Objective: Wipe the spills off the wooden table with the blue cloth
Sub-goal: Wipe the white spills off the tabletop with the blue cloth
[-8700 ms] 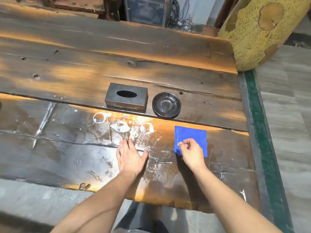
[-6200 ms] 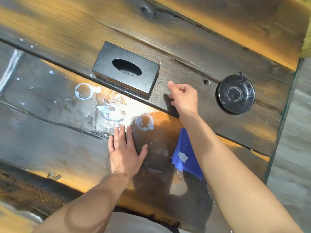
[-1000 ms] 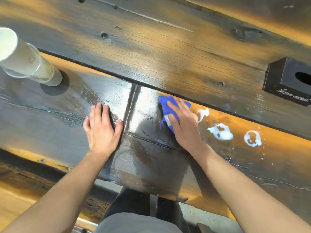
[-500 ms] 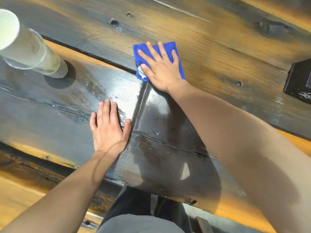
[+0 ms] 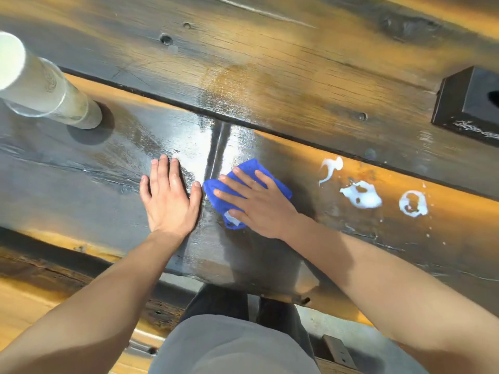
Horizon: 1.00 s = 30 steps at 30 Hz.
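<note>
Now wiping step. Right hand (image 5: 259,203) flat, pressing blue cloth (image 5: 243,184) on table (image 5: 81,179), near front edge. Left hand (image 5: 168,197) flat, fingers spread, holding nothing, just beside cloth. White spills (image 5: 363,197) sit toward right edge, not wiped yet. Next move: slide cloth right over them.

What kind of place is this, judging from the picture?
Probably a tea room or a rustic home sitting area, though I cannot be sure. A heavy plank table carries a black tissue box and a tall glass, and the right hand wipes it with a blue cloth.
</note>
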### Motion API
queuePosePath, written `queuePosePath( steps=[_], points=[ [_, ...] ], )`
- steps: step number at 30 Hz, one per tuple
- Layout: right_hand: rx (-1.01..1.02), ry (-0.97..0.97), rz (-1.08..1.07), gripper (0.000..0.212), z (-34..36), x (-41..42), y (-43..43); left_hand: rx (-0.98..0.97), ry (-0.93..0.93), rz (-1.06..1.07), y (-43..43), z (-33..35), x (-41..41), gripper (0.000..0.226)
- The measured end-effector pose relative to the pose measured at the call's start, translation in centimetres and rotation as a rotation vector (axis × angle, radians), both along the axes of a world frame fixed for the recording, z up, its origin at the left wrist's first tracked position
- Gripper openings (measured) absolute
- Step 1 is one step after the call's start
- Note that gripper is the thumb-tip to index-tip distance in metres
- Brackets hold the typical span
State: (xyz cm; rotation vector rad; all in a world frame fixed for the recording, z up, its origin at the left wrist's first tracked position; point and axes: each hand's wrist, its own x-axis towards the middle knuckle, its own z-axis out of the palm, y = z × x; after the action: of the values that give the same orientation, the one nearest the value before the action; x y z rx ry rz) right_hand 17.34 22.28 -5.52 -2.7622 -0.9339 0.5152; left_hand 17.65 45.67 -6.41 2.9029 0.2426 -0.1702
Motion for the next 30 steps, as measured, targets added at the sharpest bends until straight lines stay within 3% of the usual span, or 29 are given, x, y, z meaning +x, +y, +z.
queuePosePath(
  steps=[6, 9, 14, 17, 19, 22, 26, 30],
  points=[
    [0.007, 0.067, -0.022, 0.050, 0.4, -6.0, -3.1, -0.064, 0.031, 0.020, -0.2, 0.4, 0.1, 0.071],
    [0.077, 0.221, -0.101, 0.051, 1.2, -7.8, -5.0, -0.136, 0.027, -0.042, -2.9, 1.4, 0.0, 0.069],
    [0.494, 0.502, -0.561, 0.041, 3.4, -9.2, -9.1, -0.203, 0.025, -0.231, -10.4, 2.0, 0.2, 0.068],
    [0.668, 0.431, -0.915, 0.037, 5.9, -7.3, -12.8, -0.218, 0.071, -0.287, -14.5, 1.3, 0.7, 0.065],
    [0.615, 0.260, -0.987, 0.038, 7.0, -4.1, -15.6, -0.143, 0.097, -0.294, -16.0, 0.6, 0.7, 0.067],
    [0.472, 0.071, -0.931, 0.043, 5.7, 1.9, -19.1, -0.036, 0.091, -0.306, -16.4, -0.1, 0.3, 0.071],
    [0.251, 0.106, -0.814, 0.050, 3.3, 9.4, -20.4, 0.000, 0.090, -0.309, -16.7, 0.0, 0.3, 0.072],
    [-0.052, 0.091, -0.697, 0.057, 0.7, 10.2, -18.8, 0.016, 0.086, -0.306, -16.9, -0.1, 0.4, 0.072]
  ],
)
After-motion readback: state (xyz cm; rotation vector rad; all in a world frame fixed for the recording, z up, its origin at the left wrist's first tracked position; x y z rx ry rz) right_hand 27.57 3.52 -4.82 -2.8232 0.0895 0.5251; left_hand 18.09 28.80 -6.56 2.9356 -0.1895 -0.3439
